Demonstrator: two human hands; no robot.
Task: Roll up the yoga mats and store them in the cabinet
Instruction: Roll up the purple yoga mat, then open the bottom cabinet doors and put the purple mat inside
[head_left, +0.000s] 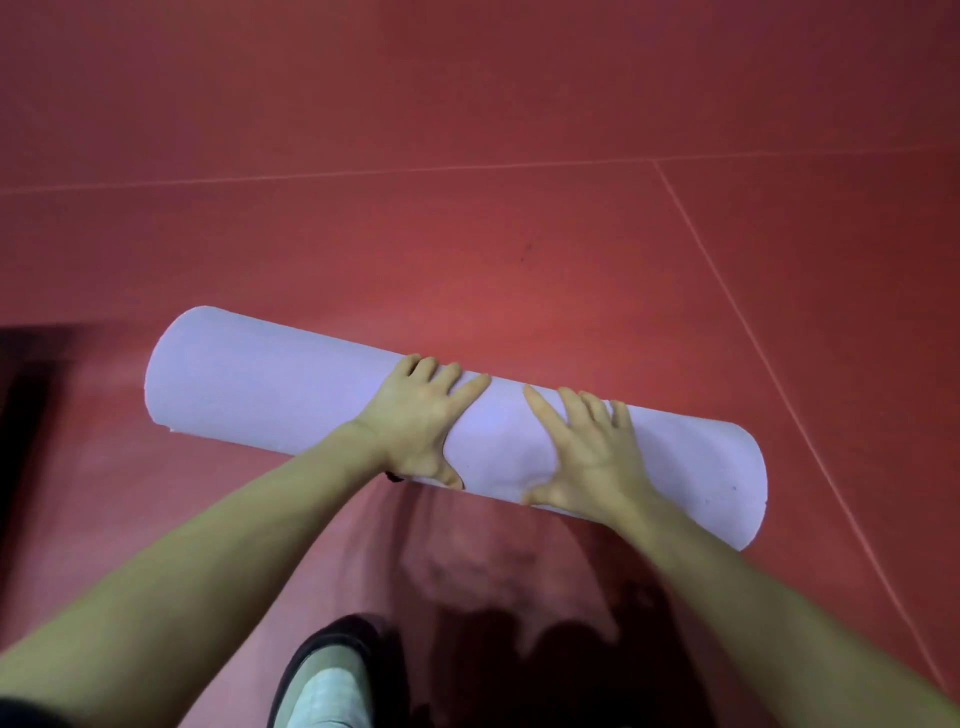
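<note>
A rolled lilac yoga mat (291, 384) lies on the red floor (519, 234), running ten to four o'clock; left hand (421, 415) and right hand (587, 452) press it, fingers spread, thumbs apparently tucked beneath.

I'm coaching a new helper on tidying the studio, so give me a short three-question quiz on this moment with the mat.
1. True or false: the lilac mat lies fully rolled on the red floor.
2. Which hand is nearer the roll's middle? A left hand B right hand
3. What shows at the bottom edge, between the forearms?

Key: 1 true. 2 A. 3 A grey shoe.
</note>
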